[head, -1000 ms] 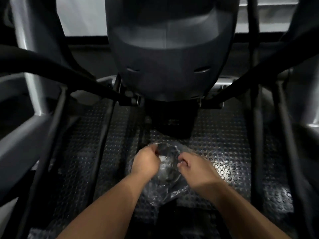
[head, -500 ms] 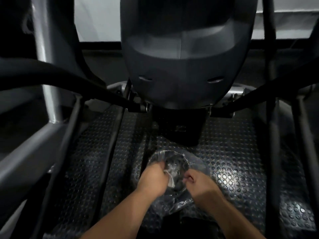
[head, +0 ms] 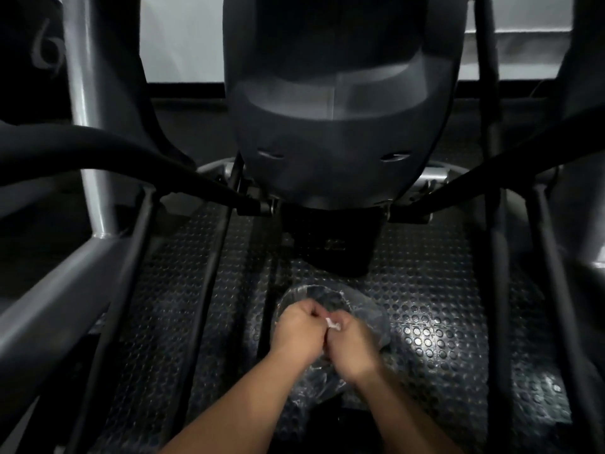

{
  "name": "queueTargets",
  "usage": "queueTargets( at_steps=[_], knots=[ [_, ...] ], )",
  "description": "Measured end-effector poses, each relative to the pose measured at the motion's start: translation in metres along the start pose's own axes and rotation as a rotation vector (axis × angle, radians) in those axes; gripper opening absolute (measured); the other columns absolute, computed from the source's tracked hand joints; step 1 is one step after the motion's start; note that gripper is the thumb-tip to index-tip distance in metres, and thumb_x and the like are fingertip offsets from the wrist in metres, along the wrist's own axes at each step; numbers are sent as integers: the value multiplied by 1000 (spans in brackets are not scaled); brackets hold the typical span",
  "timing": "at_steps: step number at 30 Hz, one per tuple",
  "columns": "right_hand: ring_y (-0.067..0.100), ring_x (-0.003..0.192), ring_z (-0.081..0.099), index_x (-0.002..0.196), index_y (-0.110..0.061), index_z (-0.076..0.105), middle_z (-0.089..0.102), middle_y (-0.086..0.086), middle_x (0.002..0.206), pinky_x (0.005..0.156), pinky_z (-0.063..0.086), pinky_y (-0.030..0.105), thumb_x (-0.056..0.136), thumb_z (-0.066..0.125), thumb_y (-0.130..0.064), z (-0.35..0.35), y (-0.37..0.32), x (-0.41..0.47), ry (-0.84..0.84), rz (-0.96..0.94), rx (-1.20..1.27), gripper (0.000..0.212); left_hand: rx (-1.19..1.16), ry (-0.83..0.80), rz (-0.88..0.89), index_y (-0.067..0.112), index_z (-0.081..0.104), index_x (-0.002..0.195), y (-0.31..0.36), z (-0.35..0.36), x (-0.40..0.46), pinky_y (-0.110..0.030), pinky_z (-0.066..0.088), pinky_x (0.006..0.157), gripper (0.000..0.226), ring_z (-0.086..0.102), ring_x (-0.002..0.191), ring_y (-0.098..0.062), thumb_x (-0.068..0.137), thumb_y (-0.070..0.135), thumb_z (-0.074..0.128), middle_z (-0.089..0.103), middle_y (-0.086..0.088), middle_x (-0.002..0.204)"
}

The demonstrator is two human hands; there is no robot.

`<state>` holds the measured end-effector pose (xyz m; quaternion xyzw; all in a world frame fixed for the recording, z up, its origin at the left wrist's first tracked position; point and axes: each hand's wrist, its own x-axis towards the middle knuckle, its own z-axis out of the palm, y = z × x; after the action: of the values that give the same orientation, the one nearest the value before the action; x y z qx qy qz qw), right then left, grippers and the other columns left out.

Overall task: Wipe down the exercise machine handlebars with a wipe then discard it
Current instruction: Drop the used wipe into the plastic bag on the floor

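Note:
A clear plastic bag (head: 370, 316) lies on the studded black floor mat below the exercise machine's dark housing (head: 334, 126). My left hand (head: 299, 330) and my right hand (head: 352, 347) meet over the bag's mouth, fingers curled. Between them a small white wipe (head: 334, 325) shows, pinched at the fingertips of my right hand. My left hand grips the bag's rim beside it. The black left handlebar (head: 124, 158) and right handlebar (head: 510, 165) run out from the housing's base.
Grey frame tubes (head: 95, 132) rise on the left, and dark struts (head: 494, 244) stand on the right. The studded rubber mat (head: 435, 290) covers the floor between them. A light wall (head: 183, 37) lies behind the machine.
My two hands have come together over the bag's mouth, which was held spread wide before. The white wipe now shows between my fingertips. The view has shifted slightly.

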<state>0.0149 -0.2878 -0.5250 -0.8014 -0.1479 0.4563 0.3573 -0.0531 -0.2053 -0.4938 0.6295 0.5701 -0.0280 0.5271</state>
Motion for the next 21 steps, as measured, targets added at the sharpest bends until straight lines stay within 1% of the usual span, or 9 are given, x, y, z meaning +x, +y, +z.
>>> queueTargets(
  at_steps=[3,5,7,9,12,14,16,19,21],
  knots=[
    [11,57,44,72,-15,54,54,-1,64,50,36,25,94,49,-6,8,4,9,100,21,74,24,107,-40,60,36,72,76,0,4,10,-44,61,75,20,72,78,-20,86,23,61,75,4,79],
    [11,58,44,73,-14,57,54,1,64,46,37,16,95,53,-4,16,16,21,137,56,150,24,306,-76,145,32,73,97,3,4,15,-42,59,80,18,71,88,-23,93,26,57,76,-1,95],
    [17,62,54,75,-19,62,62,3,67,58,51,32,91,57,-17,26,28,35,175,107,163,16,421,-59,203,25,69,115,4,-2,20,-40,58,83,23,70,93,-24,98,29,54,73,-3,106],
    [22,66,62,82,-20,63,68,3,74,60,53,39,88,55,-24,33,43,54,149,146,50,11,454,-50,228,25,67,121,2,-12,28,-37,58,82,26,70,94,-25,98,28,54,73,-3,109],
    [18,71,61,93,-24,61,65,0,83,59,48,22,91,55,-15,31,43,64,32,124,-56,11,484,-73,235,26,68,117,-3,-26,38,-32,57,77,25,70,90,-24,97,24,54,74,-2,104],
    [14,66,59,96,-19,62,63,0,78,47,40,14,93,55,-7,27,43,65,-8,91,-114,14,498,-75,244,27,70,112,-8,-36,41,-28,54,71,22,69,86,-22,97,27,54,74,0,100],
    [13,61,61,93,-14,68,69,1,75,44,41,19,93,58,-11,23,43,57,-16,43,-137,10,495,-76,247,29,71,108,-10,-45,39,-29,54,68,21,69,80,-19,97,32,54,72,3,93],
    [13,59,62,96,-14,70,72,2,74,53,51,31,84,63,-14,15,33,41,-19,45,-24,14,501,-70,243,27,69,98,-4,-56,30,-35,58,70,17,67,78,-18,97,33,53,69,4,88],
    [10,55,55,88,-24,63,64,-5,71,49,44,25,86,59,-12,8,17,32,17,13,-56,13,485,-49,248,25,63,83,7,-62,18,-36,57,66,18,66,73,-19,96,32,53,66,4,78]
  ],
)
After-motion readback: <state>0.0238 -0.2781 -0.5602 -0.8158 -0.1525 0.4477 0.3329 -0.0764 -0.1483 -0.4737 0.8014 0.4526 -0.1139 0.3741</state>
